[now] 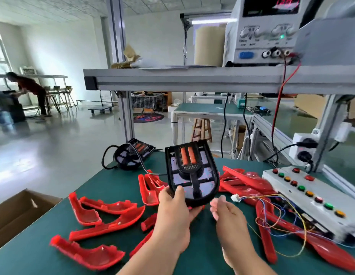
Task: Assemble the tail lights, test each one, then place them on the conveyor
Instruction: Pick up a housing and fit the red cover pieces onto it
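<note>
Tail-light housing, black with two orange strips in its upper part, is held tilted upright above the green worktop, near its middle. It is gripped at its lower rounded edge by the left hand, with the thumb laid on the front face and the other fingers curled underneath. The right hand is seen just beside the housing's lower right corner, blurred, with its fingers loosely curled and nothing visibly held. A white connector is seen just beside those fingertips, apart from them, and thin coloured wires are run from it towards a grey control box, which carries a row of red, green and amber buttons at the right edge of the worktop. Red lens pieces are scattered over the worktop to the left, below and right of the hands. A second black housing with a black cable is laid at the far left corner. On the shelf overhead a power supply is placed, its red display lit, and red and black leads are hung down from it. An open cardboard box is seen beside the worktop at the left.
</note>
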Motion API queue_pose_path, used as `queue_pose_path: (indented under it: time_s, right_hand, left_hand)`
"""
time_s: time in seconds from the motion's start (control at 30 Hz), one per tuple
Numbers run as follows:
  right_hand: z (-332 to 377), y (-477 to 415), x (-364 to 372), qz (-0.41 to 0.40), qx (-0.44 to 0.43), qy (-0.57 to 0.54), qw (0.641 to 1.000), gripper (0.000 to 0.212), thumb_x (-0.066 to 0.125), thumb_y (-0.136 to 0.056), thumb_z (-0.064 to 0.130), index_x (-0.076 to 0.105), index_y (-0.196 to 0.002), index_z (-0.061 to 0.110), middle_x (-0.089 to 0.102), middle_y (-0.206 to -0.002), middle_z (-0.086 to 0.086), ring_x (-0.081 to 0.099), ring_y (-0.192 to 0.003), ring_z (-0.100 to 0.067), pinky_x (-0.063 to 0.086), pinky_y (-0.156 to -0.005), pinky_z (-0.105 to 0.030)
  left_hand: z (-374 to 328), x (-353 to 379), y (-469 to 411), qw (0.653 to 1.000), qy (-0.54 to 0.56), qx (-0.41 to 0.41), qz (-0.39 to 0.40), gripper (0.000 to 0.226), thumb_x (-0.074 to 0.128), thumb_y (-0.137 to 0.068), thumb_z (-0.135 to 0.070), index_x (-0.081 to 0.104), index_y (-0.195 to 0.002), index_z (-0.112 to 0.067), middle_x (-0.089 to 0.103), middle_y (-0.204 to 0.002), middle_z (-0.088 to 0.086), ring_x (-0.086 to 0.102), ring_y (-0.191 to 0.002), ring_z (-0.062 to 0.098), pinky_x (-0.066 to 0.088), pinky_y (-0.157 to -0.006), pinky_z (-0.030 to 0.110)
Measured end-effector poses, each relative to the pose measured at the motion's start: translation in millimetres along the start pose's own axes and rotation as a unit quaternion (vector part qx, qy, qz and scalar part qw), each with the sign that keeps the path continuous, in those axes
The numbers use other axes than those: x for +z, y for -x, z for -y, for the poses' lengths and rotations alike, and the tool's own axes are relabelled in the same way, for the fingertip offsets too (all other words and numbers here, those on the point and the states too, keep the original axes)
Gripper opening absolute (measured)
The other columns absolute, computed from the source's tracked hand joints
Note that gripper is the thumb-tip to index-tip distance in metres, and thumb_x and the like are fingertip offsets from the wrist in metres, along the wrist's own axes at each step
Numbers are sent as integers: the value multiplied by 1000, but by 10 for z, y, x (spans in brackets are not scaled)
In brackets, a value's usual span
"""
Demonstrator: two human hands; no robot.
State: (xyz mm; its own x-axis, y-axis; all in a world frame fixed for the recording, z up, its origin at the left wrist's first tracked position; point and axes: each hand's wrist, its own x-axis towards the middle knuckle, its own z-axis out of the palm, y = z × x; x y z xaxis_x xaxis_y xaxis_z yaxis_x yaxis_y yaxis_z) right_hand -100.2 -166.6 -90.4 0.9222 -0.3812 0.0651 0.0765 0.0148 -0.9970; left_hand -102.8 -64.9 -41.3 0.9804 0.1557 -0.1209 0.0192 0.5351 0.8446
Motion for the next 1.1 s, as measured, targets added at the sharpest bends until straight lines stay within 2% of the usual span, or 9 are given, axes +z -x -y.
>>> queue_pose_path:
  time_s: [0.13, 0.27, 0.37, 0.47, 0.57, 0.7, 0.83, 0.9, 1.1]
  right_hand:
    - [72, -14, -115, 84, 26, -195, 977, 67, 30, -89, 63, 78, -83, 17, 75, -88, -2, 69, -84, -13, 48, -83, -34]
    - [165, 9, -137, 78, 36, -237, 968, 57, 31, -97, 54, 64, -123, 15, 72, -114, -7, 69, -107, -21, 51, -88, -39]
    - [292, 12, -188, 48, 48, -257, 964, 53, 31, -102, 48, 67, -117, 12, 74, -110, -6, 70, -102, -20, 54, -81, -35]
    - [411, 0, -265, 27, 57, -305, 950, 50, 36, -102, 46, 74, -105, 13, 76, -102, -3, 72, -94, -16, 59, -69, -29]
    - [504, -5, -346, 47, 56, -356, 932, 46, 42, -101, 43, 81, -88, 23, 76, -102, -3, 73, -93, -17, 59, -63, -27]
    - [570, 50, -463, 121, 72, -305, 942, 43, 41, -100, 39, 80, -92, 24, 74, -110, -6, 70, -102, -20, 58, -75, -32]
    - [495, 147, -642, 160, 115, -192, 961, 47, 53, -89, 47, 73, -115, 14, 68, -121, -13, 65, -113, -29, 46, -103, -45]
    - [450, 194, -732, 161, 131, -157, 965, 50, 58, -83, 50, 73, -114, 14, 69, -120, -12, 66, -111, -29, 47, -103, -45]
    - [361, 283, -864, 178, 176, -77, 965, 51, 58, -80, 56, 76, -107, 17, 72, -114, -13, 69, -105, -30, 57, -85, -38]
  left_hand:
    - [98, -34, 82, 999, -42, -1, 35, 22, 47, -100, -9, 48, -122, -8, 67, -114, 11, 68, -97, 19, 59, -63, 30]
    - [163, -75, 128, 990, -89, -35, 102, 22, 54, -97, -12, 51, -119, -12, 70, -114, 7, 69, -101, 21, 57, -64, 25]
    - [138, -107, 91, 983, -106, -56, 140, 27, 54, -96, -34, 61, -113, -14, 72, -110, 3, 68, -102, 22, 55, -76, 31]
    - [32, -144, -23, 980, -61, -127, 138, 57, 40, -92, -61, 66, -107, -12, 72, -97, 7, 66, -89, 23, 51, -79, 36]
    - [-74, -166, -127, 969, 27, -194, 151, 84, 30, -87, -74, 59, -121, -3, 63, -111, 16, 59, -99, 28, 50, -85, 38]
    - [-254, -306, -272, 961, 105, -201, 160, 91, 28, -86, -78, 58, -127, -2, 63, -119, 16, 59, -107, 30, 44, -96, 42]
    - [-404, -470, -342, 952, 17, -230, 204, 80, 42, -81, -73, 77, -94, -2, 71, -107, 22, 70, -88, 37, 52, -83, 45]
    - [-433, -469, -318, 940, -49, -250, 225, 74, 50, -78, -65, 76, -91, 3, 71, -102, 26, 70, -89, 39, 49, -89, 45]
    - [-393, -397, -170, 894, -236, -245, 293, 60, 62, -74, -57, 75, -104, -7, 71, -107, 23, 73, -87, 33, 60, -70, 43]
